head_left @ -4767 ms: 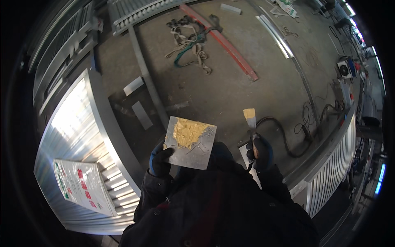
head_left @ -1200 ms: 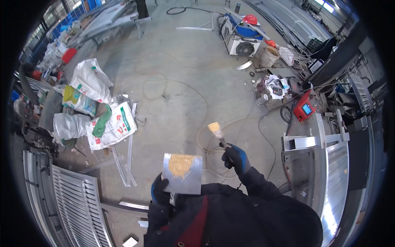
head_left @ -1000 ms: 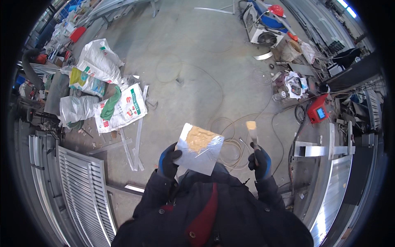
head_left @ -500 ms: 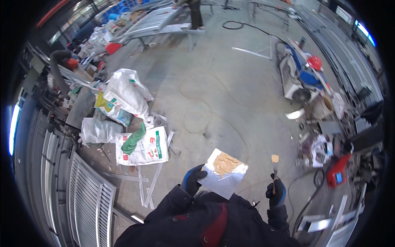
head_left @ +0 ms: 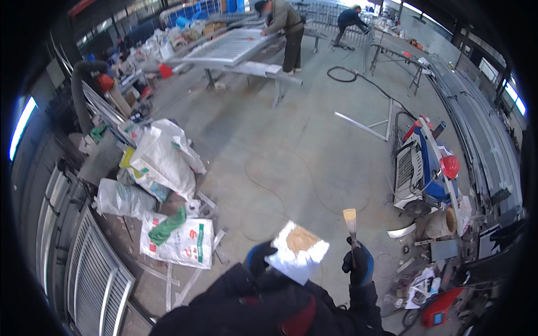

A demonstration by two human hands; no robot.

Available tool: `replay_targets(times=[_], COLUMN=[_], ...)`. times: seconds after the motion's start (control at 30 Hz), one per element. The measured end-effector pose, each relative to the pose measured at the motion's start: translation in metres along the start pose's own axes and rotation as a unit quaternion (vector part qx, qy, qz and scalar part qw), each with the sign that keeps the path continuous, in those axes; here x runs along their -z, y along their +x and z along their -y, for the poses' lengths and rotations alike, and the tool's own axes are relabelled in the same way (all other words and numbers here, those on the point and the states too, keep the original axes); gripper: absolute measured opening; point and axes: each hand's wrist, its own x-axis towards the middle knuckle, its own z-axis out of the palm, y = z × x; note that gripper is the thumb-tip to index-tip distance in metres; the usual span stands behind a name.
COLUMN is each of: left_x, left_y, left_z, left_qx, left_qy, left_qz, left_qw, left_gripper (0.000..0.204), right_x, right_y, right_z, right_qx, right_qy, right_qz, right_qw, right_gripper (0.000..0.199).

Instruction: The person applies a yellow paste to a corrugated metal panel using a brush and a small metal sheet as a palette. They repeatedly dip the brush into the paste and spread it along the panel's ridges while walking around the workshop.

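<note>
My gloved left hand (head_left: 259, 259) grips the left edge of a flat silvery plate (head_left: 296, 270), held out in front of my chest. A patch of tan putty (head_left: 302, 239) is spread over the plate's far part. To the right, my gloved right hand (head_left: 359, 265) is closed round the handle of a putty knife (head_left: 352, 225). The knife points up and away from me, its blade end coated with light tan putty. A gap of floor shows between knife and plate, so they do not touch.
White sacks (head_left: 163, 157) and a green cloth (head_left: 168, 226) lie left, beside a slatted metal panel (head_left: 101, 274). At right are a blue-and-white machine (head_left: 412, 173), a red helmet (head_left: 449, 166) and a red device (head_left: 443, 308). A person (head_left: 288, 31) bends over a workbench (head_left: 263, 68); another (head_left: 348, 23) works farther back.
The view has tilted up, bringing more of the far workshop and both people into sight. The putty knife has come somewhat nearer the plate. Both hands keep their holds.
</note>
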Motion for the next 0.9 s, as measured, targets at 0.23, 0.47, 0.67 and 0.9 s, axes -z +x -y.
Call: replay_targets(times=[0.23,0.47,0.67,0.9], left_x=[-0.014,0.008,0.008,0.014], left_y=[0.206,0.399,0.578,0.742], left_z=[-0.206,-0.310,-0.404,-0.542], left_qx=[-0.057,-0.127,-0.206,-0.239], left_qy=[0.053,-0.010,-0.092,-0.118], left_qz=[0.010,-0.096,-0.155,-0.162], left_qw=[0.997,0.987,0.962,0.950], left_gripper=[0.072,0.070,0.072,0.074], right_x=[-0.014,-0.031,-0.084,-0.219], right_y=[0.244,0.536,0.831,1.051], right_z=[0.052,0.082,0.164,0.281], right_qx=[-0.043,-0.120,-0.122,-0.066], right_qy=[0.062,0.001,-0.017,-0.055], right_qz=[-0.033,0.052,0.148,0.224], right_qw=[0.997,0.991,0.981,0.971], right_gripper=[0.060,0.059,0.051,0.055])
